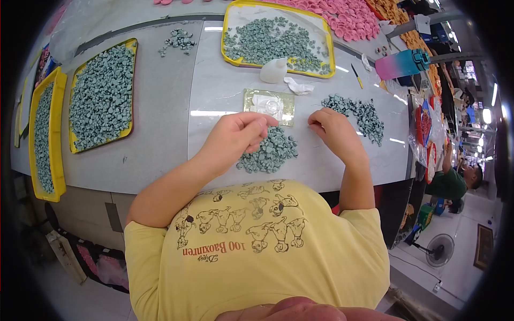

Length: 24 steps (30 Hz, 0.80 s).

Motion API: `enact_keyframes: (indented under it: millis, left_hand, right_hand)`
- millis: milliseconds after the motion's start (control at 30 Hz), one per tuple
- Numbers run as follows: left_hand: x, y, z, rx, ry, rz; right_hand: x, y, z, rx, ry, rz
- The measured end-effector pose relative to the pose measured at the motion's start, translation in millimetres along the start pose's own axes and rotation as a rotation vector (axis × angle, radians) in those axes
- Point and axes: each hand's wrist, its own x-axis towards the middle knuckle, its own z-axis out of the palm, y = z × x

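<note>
My left hand (243, 134) is closed in a pinch just above a heap of small grey-green pieces (272, 152) near the table's front edge. Whatever its fingertips hold is too small to make out. My right hand (336, 132) hangs to the right of that heap, thumb and fingers drawn together; any piece in them is hidden. Beyond my left fingertips lies a square olive-green pad (289, 115) with white paper and a small clear round dish (273, 107) on it. A looser spread of dark-edged green pieces (369, 120) lies right of my right hand.
Behind the pad stand a white squeeze bottle (274, 70) and a crumpled tissue (299, 88). Yellow trays of green pieces sit at the back (224, 40) and left (72, 123). A yellow-handled pointed tool (360, 81) and a pink-blue water bottle (396, 65) are at right.
</note>
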Motion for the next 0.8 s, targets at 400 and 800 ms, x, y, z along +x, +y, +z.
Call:
enact_keyframes:
  millis: [400,800]
  left_hand:
    - [0,-9,-9,0.243,-0.141,-0.144]
    - [-2,-8,-6,0.067,-0.020,-0.067]
  right_hand:
    - [2,-55,-1,0.468,0.203,-0.396]
    - [5,-69,21,0.210,0.542,-0.573]
